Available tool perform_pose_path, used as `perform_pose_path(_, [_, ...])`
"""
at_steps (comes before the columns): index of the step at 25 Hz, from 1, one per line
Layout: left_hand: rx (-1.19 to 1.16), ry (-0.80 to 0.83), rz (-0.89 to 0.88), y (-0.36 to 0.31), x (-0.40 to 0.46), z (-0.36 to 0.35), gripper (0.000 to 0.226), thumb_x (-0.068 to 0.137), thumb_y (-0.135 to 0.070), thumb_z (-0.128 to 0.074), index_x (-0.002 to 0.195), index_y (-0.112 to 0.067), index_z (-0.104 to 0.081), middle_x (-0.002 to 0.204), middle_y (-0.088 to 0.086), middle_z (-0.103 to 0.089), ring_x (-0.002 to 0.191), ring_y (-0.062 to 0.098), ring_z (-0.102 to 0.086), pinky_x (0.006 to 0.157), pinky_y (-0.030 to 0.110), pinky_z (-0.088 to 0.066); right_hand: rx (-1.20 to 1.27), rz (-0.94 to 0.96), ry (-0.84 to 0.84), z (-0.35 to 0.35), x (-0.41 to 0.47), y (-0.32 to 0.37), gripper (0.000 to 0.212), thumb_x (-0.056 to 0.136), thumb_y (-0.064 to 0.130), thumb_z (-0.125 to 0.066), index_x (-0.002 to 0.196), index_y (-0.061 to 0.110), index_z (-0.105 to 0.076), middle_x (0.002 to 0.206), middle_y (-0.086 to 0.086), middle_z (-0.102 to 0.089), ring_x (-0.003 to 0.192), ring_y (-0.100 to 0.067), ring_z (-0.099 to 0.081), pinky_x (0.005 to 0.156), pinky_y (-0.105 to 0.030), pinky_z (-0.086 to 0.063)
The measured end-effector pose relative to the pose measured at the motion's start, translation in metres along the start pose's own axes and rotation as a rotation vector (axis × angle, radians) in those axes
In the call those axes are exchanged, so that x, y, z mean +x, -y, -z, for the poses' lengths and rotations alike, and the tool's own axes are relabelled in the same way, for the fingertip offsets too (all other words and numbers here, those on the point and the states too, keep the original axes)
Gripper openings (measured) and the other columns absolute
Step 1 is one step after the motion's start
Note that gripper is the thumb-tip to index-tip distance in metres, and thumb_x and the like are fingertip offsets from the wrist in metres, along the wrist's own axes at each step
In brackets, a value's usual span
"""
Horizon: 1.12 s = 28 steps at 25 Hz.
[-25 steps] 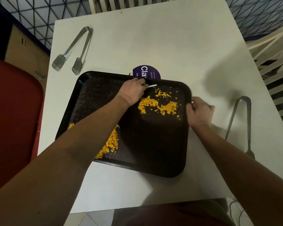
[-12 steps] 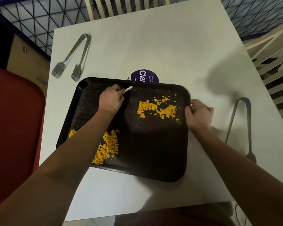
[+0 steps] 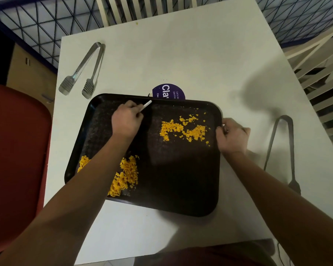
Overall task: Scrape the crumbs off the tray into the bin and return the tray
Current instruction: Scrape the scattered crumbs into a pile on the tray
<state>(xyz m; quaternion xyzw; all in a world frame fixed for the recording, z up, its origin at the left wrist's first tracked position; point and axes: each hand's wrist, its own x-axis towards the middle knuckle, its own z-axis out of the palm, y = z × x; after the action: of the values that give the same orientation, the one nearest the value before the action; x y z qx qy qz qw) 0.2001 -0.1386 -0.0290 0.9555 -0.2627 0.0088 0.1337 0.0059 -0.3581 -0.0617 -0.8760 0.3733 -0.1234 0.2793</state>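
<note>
A black tray lies flat on the white table. Orange crumbs form one patch at its far right and a second pile near its front left, partly hidden by my left forearm. My left hand hovers over the tray's far left part and grips a thin white scraper that points toward the far rim. My right hand grips the tray's right rim. No bin is in view.
Metal tongs lie at the table's far left, and a second pair lies right of the tray. A purple round sticker peeks out behind the tray. A red chair stands to the left, white slatted chairs behind and right.
My left hand with the scraper has moved left across the tray, away from the right crumb patch. My right hand has kept its hold on the rim.
</note>
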Motion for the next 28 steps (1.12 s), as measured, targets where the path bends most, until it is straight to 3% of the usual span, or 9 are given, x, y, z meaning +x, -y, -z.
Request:
perform_pose_path(4, [-0.023, 0.167, 0.012, -0.009, -0.004, -0.010, 0.036, 0.087, -0.016, -0.056, 0.123, -0.010, -0.061, 0.114, 0.010, -0.059, 0.098, 0.031, -0.058, 0.082, 0.037, -0.047, 0.008, -0.004, -0.012, -0.001, 0.000, 0.000, 0.043, 0.078, 0.035, -0.036, 0.103, 0.012, -0.063, 0.071, -0.004, -0.060, 0.074, -0.030, -0.060, 0.089, -0.030, -0.026])
perform_pose_path(9, [-0.041, 0.320, -0.270, -0.035, -0.012, -0.013, 0.035, 0.090, -0.019, -0.055, 0.125, -0.017, -0.059, 0.117, 0.005, -0.058, 0.103, 0.025, -0.056, 0.085, 0.032, -0.043, 0.011, -0.013, -0.014, -0.002, 0.001, 0.000, 0.042, 0.078, 0.034, -0.037, 0.102, 0.013, -0.063, 0.073, -0.004, -0.062, 0.076, -0.030, -0.060, 0.090, -0.030, -0.026])
perform_pose_path(13, [0.084, 0.174, -0.187, -0.030, 0.004, -0.007, 0.035, 0.091, -0.016, -0.052, 0.126, -0.015, -0.058, 0.114, 0.008, -0.058, 0.101, 0.030, -0.053, 0.078, 0.038, -0.043, 0.005, -0.012, -0.022, -0.003, 0.001, -0.002, 0.041, 0.078, 0.034, -0.037, 0.101, 0.013, -0.063, 0.079, -0.006, -0.065, 0.077, -0.030, -0.061, 0.090, -0.030, -0.026])
perform_pose_path(16, [0.207, 0.274, -0.259, -0.040, 0.016, -0.009, 0.038, 0.095, -0.017, -0.046, 0.133, -0.016, -0.051, 0.119, 0.007, -0.054, 0.106, 0.028, -0.048, 0.083, 0.038, -0.043, -0.004, -0.012, -0.011, -0.003, 0.002, -0.002, 0.042, 0.078, 0.035, -0.037, 0.102, 0.012, -0.064, 0.078, -0.007, -0.064, 0.077, -0.030, -0.061, 0.092, -0.032, -0.027])
perform_pose_path(22, [0.194, 0.398, -0.510, -0.068, 0.026, -0.006, 0.038, 0.096, -0.020, -0.045, 0.133, -0.021, -0.050, 0.120, 0.000, -0.053, 0.108, 0.022, -0.049, 0.089, 0.032, -0.041, -0.020, -0.008, 0.003, -0.002, 0.001, -0.002, 0.043, 0.078, 0.035, -0.037, 0.104, 0.012, -0.063, 0.076, -0.008, -0.064, 0.077, -0.031, -0.061, 0.095, -0.036, -0.028])
perform_pose_path(26, [0.073, 0.138, -0.402, -0.047, 0.012, 0.002, 0.032, 0.085, -0.012, -0.059, 0.116, -0.012, -0.065, 0.101, 0.010, -0.064, 0.091, 0.034, -0.057, 0.070, 0.039, -0.046, -0.007, -0.003, 0.000, -0.001, 0.001, -0.001, 0.041, 0.079, 0.034, -0.037, 0.102, 0.012, -0.063, 0.072, -0.005, -0.061, 0.074, -0.030, -0.060, 0.093, -0.034, -0.028])
perform_pose_path(28, [0.133, 0.146, -0.292, -0.039, 0.007, 0.004, 0.033, 0.086, -0.012, -0.057, 0.118, -0.010, -0.064, 0.103, 0.012, -0.062, 0.093, 0.036, -0.055, 0.070, 0.039, -0.045, -0.018, -0.008, 0.016, 0.000, 0.000, -0.001, 0.042, 0.079, 0.035, -0.035, 0.102, 0.012, -0.062, 0.069, -0.004, -0.059, 0.072, -0.029, -0.059, 0.094, -0.034, -0.028])
